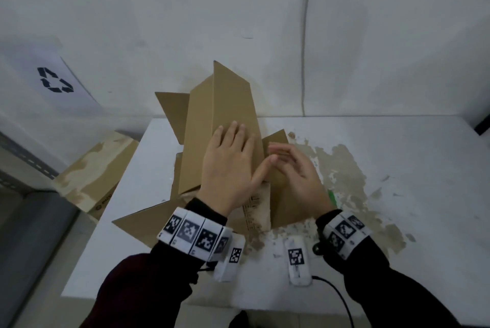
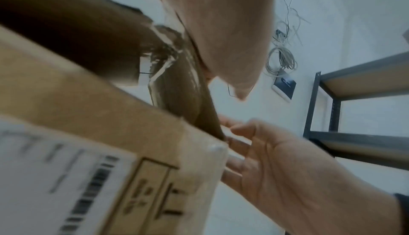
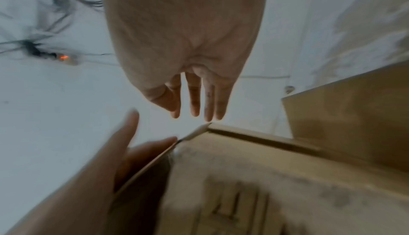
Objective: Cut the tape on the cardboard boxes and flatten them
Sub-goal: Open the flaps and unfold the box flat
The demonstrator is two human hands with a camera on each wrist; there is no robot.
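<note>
Cardboard box (image 1: 225,126), already opened, lies half-collapsed at the table's (image 1: 397,158) centre, one panel still ridged up toward 12 o'clock. Flattening looks under way: left hand (image 1: 228,166) presses flat-fingered on that panel, right hand (image 1: 297,174) hovers unclenched, holding nothing, at 3 o'clock. Next comes a downward push; bare tabletop lies rightward, its edge near at 9 o'clock.

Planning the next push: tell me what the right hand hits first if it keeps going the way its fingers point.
Probably the cardboard box: the right hand points up-left at the box's folded side panel beside the left hand. Depth is unclear; it may already touch.
</note>
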